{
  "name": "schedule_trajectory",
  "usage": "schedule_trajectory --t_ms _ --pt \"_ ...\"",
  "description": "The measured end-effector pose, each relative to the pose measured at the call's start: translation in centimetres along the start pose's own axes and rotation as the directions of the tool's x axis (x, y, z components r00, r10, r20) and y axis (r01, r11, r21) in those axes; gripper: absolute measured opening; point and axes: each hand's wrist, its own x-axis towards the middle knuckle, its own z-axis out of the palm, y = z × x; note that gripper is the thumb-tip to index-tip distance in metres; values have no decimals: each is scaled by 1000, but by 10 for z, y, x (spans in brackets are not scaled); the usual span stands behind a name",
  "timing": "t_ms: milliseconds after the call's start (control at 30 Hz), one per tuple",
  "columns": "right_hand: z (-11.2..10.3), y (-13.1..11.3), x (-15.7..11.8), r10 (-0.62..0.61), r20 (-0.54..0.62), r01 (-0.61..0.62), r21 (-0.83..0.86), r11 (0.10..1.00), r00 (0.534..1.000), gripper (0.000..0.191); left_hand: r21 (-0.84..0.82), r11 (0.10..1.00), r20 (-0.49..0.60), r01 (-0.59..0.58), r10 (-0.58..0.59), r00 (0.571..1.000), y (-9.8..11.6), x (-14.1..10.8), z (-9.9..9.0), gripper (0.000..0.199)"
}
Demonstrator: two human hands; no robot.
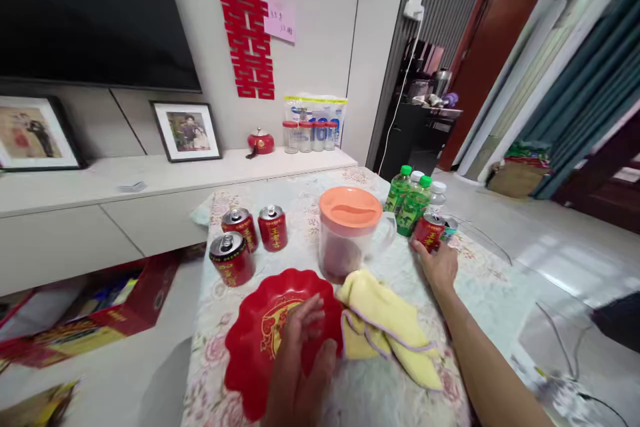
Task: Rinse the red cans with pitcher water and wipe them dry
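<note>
My right hand [439, 265] has its fingers around the lower part of a red can [429, 231] at the table's right, beside green-capped bottles [414, 205]. Over the red scalloped tray [250, 320] hovers my left hand [303, 353], fingers apart and holding nothing. A pitcher [345, 247] with an orange lid stands behind the tray. Right of the tray lies a crumpled yellow cloth [385, 313]. Three red cans, one of them nearest [233, 263], stand upright at the table's left.
The flowered tablecloth [220, 373] covers the table. A white cabinet [165, 213] along the wall bears framed photos [187, 132], a red pot [261, 142] and glass jars [310, 138]. A red box [120, 307] sits on the floor at left; cables lie at right.
</note>
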Motion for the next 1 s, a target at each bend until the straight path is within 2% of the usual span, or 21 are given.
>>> schedule_trajectory --t_ms 267,467,667,767,867,967,1000 --pt "0 0 6 30 29 -29 -27 999 999 45 10 999 25 -32 31 999 -3 -1 -1 48" --pt "-9 3 2 -28 85 28 -4 1000 996 60 -15 998 52 -62 63 997 -2 -3 0 48" --pt "-19 14 1 6 127 -9 21 1000 992 52 64 987 11 -147 146 989 8 0 -3 42" --pt "-21 19 0 33 149 -32 -6 999 988 40 176 952 -52 -249 261 964 27 14 -20 39" --pt "-23 19 -2 31 186 -21 -55 998 982 30 329 894 -203 -305 382 901 46 41 -47 39" --pt "-24 15 -5 1 222 21 -98 995 975 29 424 866 -365 -266 432 825 55 74 -75 57" --pt "-24 14 -7 -9 231 35 -108 994 973 28 427 877 -403 -220 403 822 55 85 -83 65"
